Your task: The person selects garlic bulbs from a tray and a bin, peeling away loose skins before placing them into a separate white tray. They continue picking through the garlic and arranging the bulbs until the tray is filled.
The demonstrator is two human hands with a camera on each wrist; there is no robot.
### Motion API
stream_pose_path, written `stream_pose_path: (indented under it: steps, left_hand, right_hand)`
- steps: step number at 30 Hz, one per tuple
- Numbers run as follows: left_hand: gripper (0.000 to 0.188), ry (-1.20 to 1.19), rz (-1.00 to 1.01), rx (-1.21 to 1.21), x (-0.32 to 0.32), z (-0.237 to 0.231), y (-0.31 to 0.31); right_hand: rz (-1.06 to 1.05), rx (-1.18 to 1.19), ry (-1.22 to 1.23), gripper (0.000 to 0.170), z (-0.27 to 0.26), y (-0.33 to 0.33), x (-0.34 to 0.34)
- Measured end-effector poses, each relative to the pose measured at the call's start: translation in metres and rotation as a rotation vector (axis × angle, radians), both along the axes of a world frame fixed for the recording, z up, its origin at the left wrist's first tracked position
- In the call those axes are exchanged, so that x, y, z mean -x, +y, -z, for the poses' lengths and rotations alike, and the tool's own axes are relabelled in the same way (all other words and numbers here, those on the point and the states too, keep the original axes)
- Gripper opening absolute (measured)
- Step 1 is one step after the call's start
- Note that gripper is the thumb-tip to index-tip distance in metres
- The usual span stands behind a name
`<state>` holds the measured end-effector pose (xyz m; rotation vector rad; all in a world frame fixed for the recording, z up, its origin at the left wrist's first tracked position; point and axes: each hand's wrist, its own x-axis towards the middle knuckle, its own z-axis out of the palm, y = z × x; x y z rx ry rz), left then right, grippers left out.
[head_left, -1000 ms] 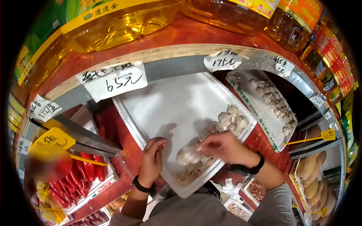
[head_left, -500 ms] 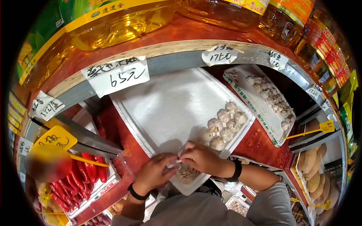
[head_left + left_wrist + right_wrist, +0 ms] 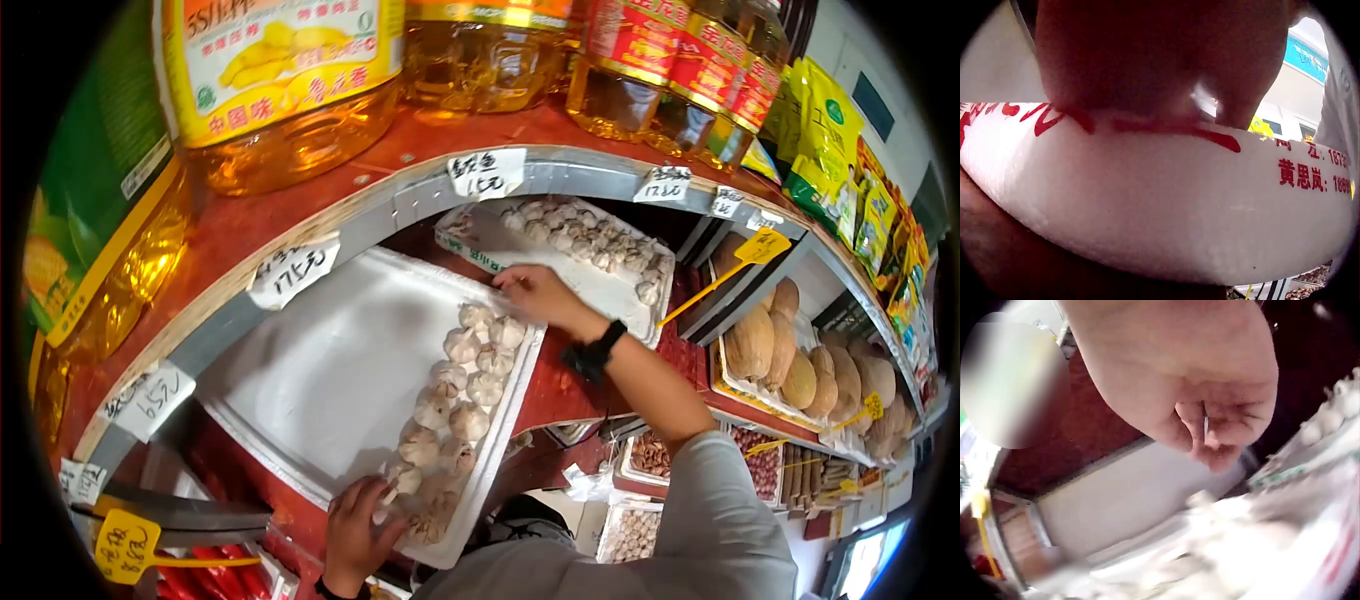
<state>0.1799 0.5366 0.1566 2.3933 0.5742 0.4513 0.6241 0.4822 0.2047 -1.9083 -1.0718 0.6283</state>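
My left hand is at the near left rim of a white foam tray. A pale patch shows between its thumb and fingers; I cannot tell whether it is garlic held there or the tray behind. Garlic bulbs stand in two rows along the tray's right side, the nearest one beside these fingers. In the left wrist view the tray's outer wall carries red writing, with the hand dark above it. My right hand is over the tray's far right corner, fingers loosely curled, no object visible in them.
A second foam box holds more garlic behind the right hand. Oil bottles stand on the red shelf above, its edge hung with price notes. Squashes lie to the right. Red peppers are at lower left.
The view has swung right. Half a second ago both hands met over the tray's near end around something whitish; now they are apart, the right at the far corner, the left at the near rim.
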Motion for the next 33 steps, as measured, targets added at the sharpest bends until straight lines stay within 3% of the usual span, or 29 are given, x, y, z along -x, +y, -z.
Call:
stream_pose_path:
  steps: [2, 4, 5, 9, 13, 14, 17, 18, 19, 21, 22, 24, 25, 27, 29, 31, 33]
  left_hand:
    - [0.06, 0.001, 0.011, -0.008, -0.001, -0.001, 0.0]
    - [0.067, 0.002, 0.012, -0.062, 0.001, 0.002, 0.0]
    - [0.067, 0.0, 0.015, -0.067, 0.0, 0.003, -0.001]
    - [0.071, 0.039, 0.0, -0.121, 0.001, 0.007, -0.002]
    - [0.08, 0.044, -0.058, -0.011, 0.0, -0.006, -0.007]
    - [0.08, 0.048, -0.072, -0.011, 0.0, -0.007, -0.006]
    - [0.077, 0.0, -0.09, 0.055, 0.0, -0.008, -0.006]
    - [0.074, 0.016, -0.076, 0.025, 0.0, -0.005, -0.005]
    - [0.073, 0.031, -0.06, -0.005, -0.002, -0.003, -0.004]
    - [0.07, 0.032, -0.088, -0.098, -0.009, -0.005, -0.007]
    - [0.067, 0.051, -0.093, -0.12, -0.01, -0.007, -0.008]
    - [0.065, 0.035, -0.107, -0.185, -0.013, -0.007, -0.008]
    - [0.065, 0.039, -0.115, -0.178, -0.012, -0.007, -0.007]
    - [0.065, 0.025, -0.095, -0.2, -0.011, -0.004, -0.006]
    - [0.064, 0.021, -0.103, -0.195, -0.011, -0.005, -0.007]
    - [0.064, 0.0, -0.092, -0.205, -0.013, -0.003, -0.006]
    - [0.063, -0.014, -0.088, -0.211, -0.013, -0.001, -0.004]
  right_hand:
    - [-0.01, -0.27, -0.371, 0.025, 0.042, 0.009, -0.082]
    - [0.117, -0.227, -0.49, 0.023, 0.042, 0.012, -0.123]
    - [0.268, 0.007, -0.548, 0.019, 0.034, 0.011, -0.133]
    - [0.208, 0.019, -0.671, 0.022, 0.065, 0.031, -0.204]
    - [0.184, 0.143, -0.87, 0.029, 0.06, 0.06, -0.206]
    - [0.302, 0.209, -0.894, 0.031, 0.055, 0.064, -0.193]
    - [0.371, 0.079, -0.789, 0.04, 0.098, 0.088, -0.237]
    - [0.338, 0.263, -0.714, 0.042, 0.086, 0.088, -0.232]
    - [0.323, 0.264, -0.71, 0.042, 0.087, 0.088, -0.231]
    - [0.424, -0.001, -0.915, 0.042, 0.086, 0.086, -0.23]
    - [0.413, 0.0, -0.91, 0.042, 0.087, 0.082, -0.232]
    - [0.285, -0.049, -1.175, 0.038, 0.088, 0.077, -0.233]
    - [0.183, -0.056, -1.155, 0.031, 0.022, 0.064, -0.169]
    - [0.104, -0.03, -0.848, 0.023, -0.014, 0.061, -0.105]
    - [-0.134, -0.039, -0.513, 0.017, -0.05, 0.055, -0.033]
    - [-0.369, -0.113, -0.377, 0.015, -0.021, 0.069, -0.015]
    - [-0.547, -0.139, -0.446, 0.015, -0.008, 0.076, 0.011]
